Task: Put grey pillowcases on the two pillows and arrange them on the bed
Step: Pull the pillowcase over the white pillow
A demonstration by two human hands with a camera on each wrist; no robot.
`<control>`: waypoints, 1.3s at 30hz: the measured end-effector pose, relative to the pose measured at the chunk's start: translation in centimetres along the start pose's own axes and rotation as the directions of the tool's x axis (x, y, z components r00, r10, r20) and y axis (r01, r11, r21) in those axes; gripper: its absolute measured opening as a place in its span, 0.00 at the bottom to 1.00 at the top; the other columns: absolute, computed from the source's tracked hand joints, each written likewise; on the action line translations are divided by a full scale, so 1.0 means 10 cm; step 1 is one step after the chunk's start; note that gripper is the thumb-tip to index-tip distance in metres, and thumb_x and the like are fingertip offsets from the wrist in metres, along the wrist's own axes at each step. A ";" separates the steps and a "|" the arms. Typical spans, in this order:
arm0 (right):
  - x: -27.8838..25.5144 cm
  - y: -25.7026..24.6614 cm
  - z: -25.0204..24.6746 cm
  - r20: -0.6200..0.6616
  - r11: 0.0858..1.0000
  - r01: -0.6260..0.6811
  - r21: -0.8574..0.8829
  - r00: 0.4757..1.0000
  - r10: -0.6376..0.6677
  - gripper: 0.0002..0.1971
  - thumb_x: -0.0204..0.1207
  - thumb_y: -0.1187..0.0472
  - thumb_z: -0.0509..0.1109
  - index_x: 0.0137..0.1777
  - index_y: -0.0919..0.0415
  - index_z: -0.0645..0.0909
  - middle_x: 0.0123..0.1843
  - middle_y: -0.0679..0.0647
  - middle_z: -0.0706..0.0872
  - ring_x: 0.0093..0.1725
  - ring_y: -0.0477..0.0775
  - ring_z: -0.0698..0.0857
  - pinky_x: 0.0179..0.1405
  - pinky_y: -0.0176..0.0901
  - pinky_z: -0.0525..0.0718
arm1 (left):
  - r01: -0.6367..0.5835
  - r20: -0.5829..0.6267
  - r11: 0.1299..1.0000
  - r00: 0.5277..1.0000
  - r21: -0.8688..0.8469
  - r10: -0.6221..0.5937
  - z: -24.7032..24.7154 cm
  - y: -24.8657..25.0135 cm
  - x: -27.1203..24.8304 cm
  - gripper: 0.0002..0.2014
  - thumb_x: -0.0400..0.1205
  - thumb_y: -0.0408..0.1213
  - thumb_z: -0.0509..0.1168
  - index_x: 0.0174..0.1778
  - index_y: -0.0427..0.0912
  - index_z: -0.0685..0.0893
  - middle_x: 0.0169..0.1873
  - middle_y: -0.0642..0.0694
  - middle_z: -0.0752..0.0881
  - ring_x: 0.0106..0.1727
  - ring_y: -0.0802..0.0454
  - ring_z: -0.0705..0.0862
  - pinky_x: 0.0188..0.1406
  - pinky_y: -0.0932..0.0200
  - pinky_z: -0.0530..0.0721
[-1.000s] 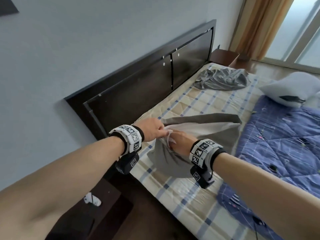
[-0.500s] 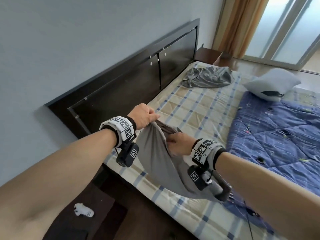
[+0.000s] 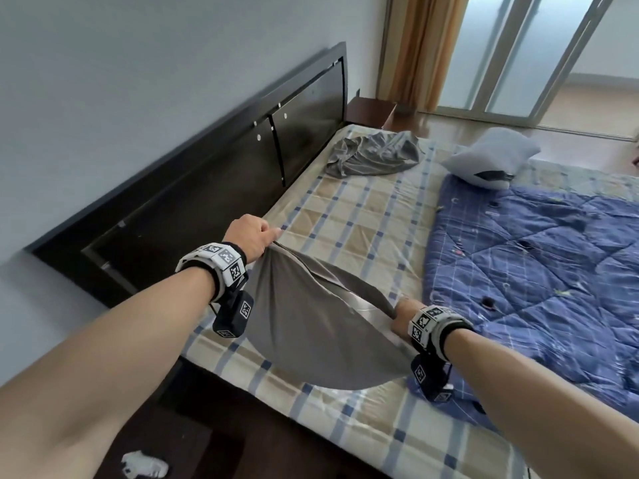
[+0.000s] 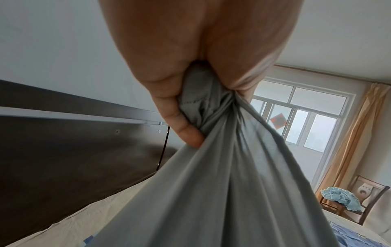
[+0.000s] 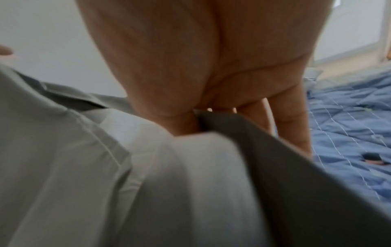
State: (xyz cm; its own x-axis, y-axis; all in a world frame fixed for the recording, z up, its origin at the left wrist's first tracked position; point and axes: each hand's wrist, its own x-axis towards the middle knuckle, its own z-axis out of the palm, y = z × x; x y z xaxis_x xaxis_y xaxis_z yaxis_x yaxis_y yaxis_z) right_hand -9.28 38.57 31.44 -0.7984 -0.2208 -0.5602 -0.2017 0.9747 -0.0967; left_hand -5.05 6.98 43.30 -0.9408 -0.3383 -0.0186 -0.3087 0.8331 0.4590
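Observation:
My left hand (image 3: 254,236) holds a bunched corner of a grey pillowcase (image 3: 304,326) up above the near end of the bed. The left wrist view shows that fist (image 4: 180,86) clenched on the gathered cloth (image 4: 222,183). Lower and to the right, my right hand (image 3: 401,314) pinches the opposite edge of the case's mouth. A strip of white pillow (image 3: 361,305) shows inside the opening. The filled case sags onto the checked mattress (image 3: 356,216). A second grey pillowcase (image 3: 373,153) lies crumpled near the headboard. A bare pale pillow (image 3: 491,157) sits on the blue quilt.
The dark headboard (image 3: 214,188) runs along the wall to the left. A blue quilt (image 3: 539,264) covers the right side of the bed. A wooden nightstand (image 3: 370,110), an orange curtain and glass doors lie beyond. A small white thing (image 3: 145,464) lies on the dark surface below.
Both hands lifted the cased pillow off the mattress, then spread apart. The right hand went down and right, stretching the opening wide. The left hand stays high.

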 end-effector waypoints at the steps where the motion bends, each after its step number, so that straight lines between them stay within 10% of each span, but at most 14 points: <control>1: 0.05 0.01 0.03 -0.003 1.000 -0.002 0.015 1.000 0.002 0.17 0.72 0.57 0.63 0.57 0.63 0.84 0.52 0.59 0.88 0.54 0.62 0.88 0.54 0.48 0.87 | 0.005 0.004 1.000 1.000 0.010 -0.005 0.02 -0.02 0.01 0.27 0.81 0.50 0.64 0.19 0.42 0.69 0.19 0.44 0.74 0.32 0.39 0.78 0.34 0.57 0.70; 10: 0.03 -0.38 -1.08 -0.365 0.840 0.185 0.510 0.931 0.017 0.14 0.84 0.59 0.58 0.47 0.64 0.83 0.55 0.68 0.87 0.57 0.67 0.85 0.53 0.45 0.79 | 0.093 0.077 0.979 0.991 0.181 -0.109 -0.03 -0.22 0.21 0.12 0.78 0.49 0.69 0.38 0.44 0.82 0.39 0.43 0.85 0.51 0.39 0.85 0.44 0.56 0.77; 13: -0.10 -0.54 -1.45 -0.392 0.678 0.286 0.677 0.920 0.004 0.14 0.84 0.62 0.57 0.41 0.65 0.81 0.44 0.68 0.86 0.45 0.69 0.88 0.44 0.56 0.89 | -0.080 0.230 0.990 0.972 0.118 0.051 0.01 0.09 0.07 0.20 0.77 0.54 0.69 0.58 0.44 0.81 0.55 0.43 0.87 0.59 0.43 0.84 0.57 0.54 0.80; 15: -0.17 -0.64 -1.59 -0.349 0.583 0.295 0.757 0.937 -0.021 0.14 0.84 0.62 0.56 0.37 0.59 0.76 0.38 0.62 0.83 0.35 0.64 0.87 0.28 0.55 0.90 | -0.253 0.394 0.966 0.894 0.051 0.213 0.18 0.37 -0.15 0.34 0.73 0.61 0.70 0.71 0.47 0.74 0.65 0.48 0.83 0.65 0.48 0.82 0.62 0.57 0.78; 19: -0.23 -0.78 -1.61 -0.360 0.676 0.311 0.668 0.930 -0.071 0.11 0.84 0.61 0.55 0.44 0.61 0.76 0.36 0.58 0.81 0.34 0.63 0.89 0.30 0.55 0.92 | -0.502 0.644 0.832 0.722 0.236 0.253 0.66 0.51 -0.40 0.53 0.66 0.67 0.72 0.82 0.44 0.59 0.76 0.43 0.72 0.73 0.42 0.76 0.71 0.49 0.76; 24: -0.08 -0.72 -1.60 -0.287 0.515 0.250 0.820 0.958 -0.008 0.13 0.83 0.64 0.58 0.37 0.65 0.76 0.34 0.64 0.79 0.34 0.72 0.87 0.35 0.74 0.87 | -0.300 0.605 0.862 0.796 0.409 -0.010 0.95 -0.11 -0.23 0.53 0.57 0.70 0.72 0.75 0.48 0.65 0.65 0.44 0.80 0.62 0.39 0.83 0.61 0.45 0.83; 28: -0.01 -0.78 -1.64 -0.305 0.542 0.257 0.800 0.952 -0.002 0.15 0.84 0.61 0.58 0.35 0.62 0.75 0.35 0.61 0.76 0.36 0.71 0.86 0.35 0.72 0.88 | -0.109 0.692 0.918 0.692 0.380 -0.204 1.16 -0.31 -0.50 0.33 0.69 0.67 0.67 0.55 0.40 0.84 0.42 0.41 0.88 0.44 0.40 0.86 0.40 0.56 0.84; 34: 0.23 -0.75 -1.61 -0.342 0.623 0.276 0.732 0.940 -0.016 0.14 0.82 0.56 0.56 0.38 0.60 0.77 0.48 0.67 0.85 0.47 0.71 0.89 0.44 0.65 0.90 | 0.239 0.597 0.962 0.756 0.130 -0.268 1.27 -0.03 -0.48 0.16 0.76 0.37 0.58 0.49 0.32 0.86 0.49 0.33 0.89 0.51 0.35 0.89 0.48 0.45 0.89; 36: 0.21 -0.71 -1.68 -0.345 0.623 0.280 0.730 0.938 -0.018 0.14 0.83 0.57 0.56 0.36 0.55 0.74 0.47 0.64 0.85 0.47 0.67 0.89 0.46 0.61 0.90 | 0.397 0.578 0.917 0.756 -0.030 -0.308 1.12 0.01 -0.33 0.12 0.78 0.36 0.58 0.47 0.34 0.84 0.49 0.34 0.89 0.46 0.38 0.90 0.45 0.36 0.89; 39: 0.22 -0.66 -1.77 -0.366 0.571 0.308 0.761 0.931 -0.015 0.16 0.84 0.58 0.56 0.34 0.51 0.71 0.43 0.59 0.81 0.40 0.61 0.85 0.43 0.57 0.91 | 0.388 0.573 0.915 0.777 -0.107 -0.262 0.97 0.14 -0.22 0.20 0.80 0.53 0.64 0.57 0.39 0.79 0.50 0.43 0.86 0.48 0.46 0.88 0.38 0.48 0.90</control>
State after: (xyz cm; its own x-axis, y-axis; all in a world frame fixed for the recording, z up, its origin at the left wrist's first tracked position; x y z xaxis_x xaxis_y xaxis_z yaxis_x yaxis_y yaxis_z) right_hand -19.71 31.02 45.41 -0.9474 -0.2333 -0.2190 0.0703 0.5158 -0.8538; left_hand -4.75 13.10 35.38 -0.7299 -0.2308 -0.6434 -0.6326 0.5844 0.5081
